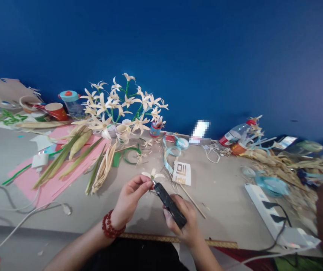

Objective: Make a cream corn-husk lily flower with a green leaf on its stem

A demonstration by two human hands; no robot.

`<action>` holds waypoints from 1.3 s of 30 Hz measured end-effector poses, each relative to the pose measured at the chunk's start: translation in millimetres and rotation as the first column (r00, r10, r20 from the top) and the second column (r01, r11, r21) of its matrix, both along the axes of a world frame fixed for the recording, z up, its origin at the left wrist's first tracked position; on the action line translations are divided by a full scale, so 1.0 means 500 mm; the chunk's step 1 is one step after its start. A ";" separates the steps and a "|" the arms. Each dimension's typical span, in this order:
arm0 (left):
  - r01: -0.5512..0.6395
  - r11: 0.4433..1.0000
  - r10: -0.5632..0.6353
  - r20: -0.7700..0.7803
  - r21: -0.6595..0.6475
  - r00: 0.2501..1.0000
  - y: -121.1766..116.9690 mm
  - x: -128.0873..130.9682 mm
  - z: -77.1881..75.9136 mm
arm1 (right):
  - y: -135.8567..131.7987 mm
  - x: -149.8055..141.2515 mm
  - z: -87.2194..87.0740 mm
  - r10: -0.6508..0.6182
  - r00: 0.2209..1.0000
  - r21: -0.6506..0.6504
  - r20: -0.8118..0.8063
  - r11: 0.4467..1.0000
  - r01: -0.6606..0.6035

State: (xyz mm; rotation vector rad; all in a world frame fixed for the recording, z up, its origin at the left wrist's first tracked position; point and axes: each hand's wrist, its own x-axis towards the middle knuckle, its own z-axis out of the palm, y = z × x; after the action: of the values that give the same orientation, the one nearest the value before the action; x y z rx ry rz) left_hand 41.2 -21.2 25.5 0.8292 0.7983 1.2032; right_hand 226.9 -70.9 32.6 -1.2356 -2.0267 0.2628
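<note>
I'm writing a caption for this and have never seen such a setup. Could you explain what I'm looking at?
There is no machine here, just a person's two bare hands. The single picture comes from a camera worn on that person's head, looking forward and down.

The left hand, with a red beaded bracelet at its wrist, pinches a small pale flower. The right hand grips a black tool, perhaps a glue gun, its metal tip close to the left fingers.

On the grey table lie pink paper, a bundle of pale strips and a white power strip. Behind stand pale flowers on green stems.
</note>
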 end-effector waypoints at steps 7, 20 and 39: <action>-0.005 1.000 0.005 0.012 0.006 1.000 0.000 0.000 -0.004 | -0.002 -0.002 -0.002 0.003 1.000 0.022 -0.005 1.000 -0.003; -0.053 0.999 0.053 -0.089 -0.001 0.995 0.010 -0.005 -0.014 | -0.028 0.008 -0.031 -0.128 0.982 0.018 -0.141 0.991 0.131; -0.332 0.943 0.332 -0.003 0.010 0.943 0.058 -0.094 -0.052 | 0.072 0.233 -0.093 -0.262 0.797 -0.238 0.544 0.863 0.446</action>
State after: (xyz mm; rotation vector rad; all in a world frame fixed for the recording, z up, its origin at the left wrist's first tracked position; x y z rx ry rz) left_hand -6.0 7.8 -0.6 0.7224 0.9632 1.5042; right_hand 343.6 -34.7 -14.1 -2.0723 -2.1574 0.1330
